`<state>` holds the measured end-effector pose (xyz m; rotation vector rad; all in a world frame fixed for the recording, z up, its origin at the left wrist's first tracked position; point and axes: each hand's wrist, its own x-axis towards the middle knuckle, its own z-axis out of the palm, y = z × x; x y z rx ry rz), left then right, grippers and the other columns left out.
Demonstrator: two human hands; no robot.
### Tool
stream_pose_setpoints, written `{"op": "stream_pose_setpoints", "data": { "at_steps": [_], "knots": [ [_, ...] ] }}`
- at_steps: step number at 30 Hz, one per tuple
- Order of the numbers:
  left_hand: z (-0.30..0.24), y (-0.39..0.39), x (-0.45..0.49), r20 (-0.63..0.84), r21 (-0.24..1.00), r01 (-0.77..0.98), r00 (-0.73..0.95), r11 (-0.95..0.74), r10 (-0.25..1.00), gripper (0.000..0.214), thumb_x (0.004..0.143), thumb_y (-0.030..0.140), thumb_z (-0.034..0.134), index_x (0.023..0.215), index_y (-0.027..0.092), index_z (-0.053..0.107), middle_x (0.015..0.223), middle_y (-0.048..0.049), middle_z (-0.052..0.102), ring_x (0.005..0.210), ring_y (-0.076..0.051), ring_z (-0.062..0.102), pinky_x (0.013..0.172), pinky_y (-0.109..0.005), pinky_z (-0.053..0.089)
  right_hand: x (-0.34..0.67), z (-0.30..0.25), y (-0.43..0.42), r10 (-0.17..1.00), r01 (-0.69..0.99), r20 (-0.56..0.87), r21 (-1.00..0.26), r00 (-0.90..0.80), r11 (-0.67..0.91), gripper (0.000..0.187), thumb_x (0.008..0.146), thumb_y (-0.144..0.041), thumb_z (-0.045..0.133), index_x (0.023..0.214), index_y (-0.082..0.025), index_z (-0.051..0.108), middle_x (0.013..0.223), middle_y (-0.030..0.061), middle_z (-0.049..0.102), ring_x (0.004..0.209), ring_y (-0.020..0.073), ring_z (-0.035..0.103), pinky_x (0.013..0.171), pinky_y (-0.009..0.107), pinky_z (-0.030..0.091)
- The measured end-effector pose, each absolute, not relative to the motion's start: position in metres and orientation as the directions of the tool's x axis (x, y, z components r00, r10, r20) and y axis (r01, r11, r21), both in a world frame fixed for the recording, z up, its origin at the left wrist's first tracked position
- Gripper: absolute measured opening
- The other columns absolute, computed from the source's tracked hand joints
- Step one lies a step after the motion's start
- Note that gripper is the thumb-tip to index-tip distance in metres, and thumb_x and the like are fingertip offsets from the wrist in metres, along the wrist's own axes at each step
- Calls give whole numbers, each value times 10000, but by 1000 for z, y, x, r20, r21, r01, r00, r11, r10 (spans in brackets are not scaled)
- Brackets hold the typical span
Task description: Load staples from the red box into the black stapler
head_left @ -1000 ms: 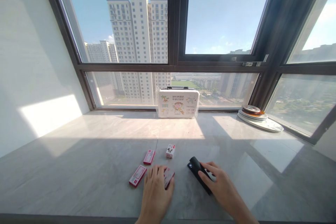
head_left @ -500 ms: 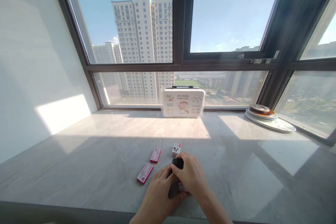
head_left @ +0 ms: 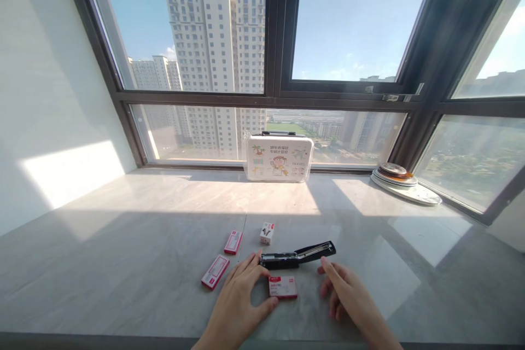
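Note:
A black stapler (head_left: 283, 260) lies opened out on the stone sill, its top arm swung back to the right with the metal magazine showing. My left hand (head_left: 241, 295) rests at the stapler's left end, fingers stretched out and thumb apart; its fingertips are at or against that end. To the right, my right hand (head_left: 348, 290) is just below the raised arm, fingers loosely apart with nothing in them. Between the hands, a red and white staple box (head_left: 283, 287) sits in front of the stapler. Behind it stands a small white box (head_left: 267, 233) with a dark picture.
Two pink and white boxes, a nearer one (head_left: 215, 272) and a farther one (head_left: 233, 242), lie left of the stapler. A white case (head_left: 279, 159) with cartoon prints leans by the window. Stacked plates (head_left: 406, 188) stand in the right corner. The sill's front edge runs close below my hands.
The stapler, mostly covered by both hands before, now lies opened out in view. My right hand has let go and moved right and down. The view has shifted slightly.

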<state>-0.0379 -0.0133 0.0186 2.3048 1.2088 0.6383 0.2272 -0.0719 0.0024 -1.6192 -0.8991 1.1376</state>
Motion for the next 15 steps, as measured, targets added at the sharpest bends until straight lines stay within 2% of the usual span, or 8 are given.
{"op": "stream_pose_setpoints", "data": {
  "at_steps": [2, 3, 6, 10, 12, 15],
  "knots": [
    [20, -13, -37, 179, 604, 623, 501, -497, 847, 339, 761, 360, 776, 1085, 337, 678, 1559, 15, 438, 1461, -281, 366, 1181, -466, 343, 203, 3, -69, 955, 239, -267, -926, 132, -292, 498, 921, -659, 438, 878, -187, 590, 540, -3, 613, 278, 109, 433, 280, 202, 216],
    [21, -12, -37, 174, 611, 622, 498, -490, 849, 341, 756, 363, 781, 1081, 336, 680, 1557, 11, 441, 1460, -280, 367, 1181, -463, 341, 191, 4, -66, 965, 300, -246, -917, 88, -262, 475, 928, -633, 442, 858, -184, 581, 507, -13, 590, 272, 96, 390, 287, 198, 194],
    [23, -10, -39, 152, 634, 617, 492, -466, 857, 347, 737, 359, 798, 1063, 322, 686, 1554, -7, 447, 1455, -277, 375, 1180, -446, 337, 175, 4, -60, 980, 387, -177, -901, 86, -197, 374, 931, -526, 486, 822, -179, 568, 469, -33, 540, 318, 81, 357, 335, 188, 220],
    [25, -6, -46, 150, 654, 582, 526, -483, 837, 305, 757, 351, 783, 1041, 294, 686, 1550, -26, 453, 1449, -271, 387, 1182, -417, 333, 200, 2, -63, 961, 433, -245, -858, 127, -276, 357, 947, -496, 430, 848, -180, 564, 470, -43, 516, 304, 92, 309, 338, 220, 193],
    [23, -6, -49, 165, 647, 572, 541, -505, 824, 301, 782, 356, 761, 1064, 294, 678, 1562, -24, 435, 1453, -264, 382, 1185, -409, 329, 214, 6, -66, 962, 505, -208, -820, 177, -270, 348, 942, -492, 452, 851, -179, 572, 476, -32, 535, 338, 108, 365, 376, 229, 235],
    [18, -7, -51, 180, 621, 585, 540, -521, 822, 313, 810, 369, 730, 1109, 308, 661, 1586, -7, 395, 1463, -256, 364, 1191, -413, 324, 214, 18, -63, 974, 626, -7, -765, 226, -150, 339, 943, -492, 486, 949, -180, 619, 520, -22, 574, 458, 143, 490, 475, 240, 313]
  ]
}}
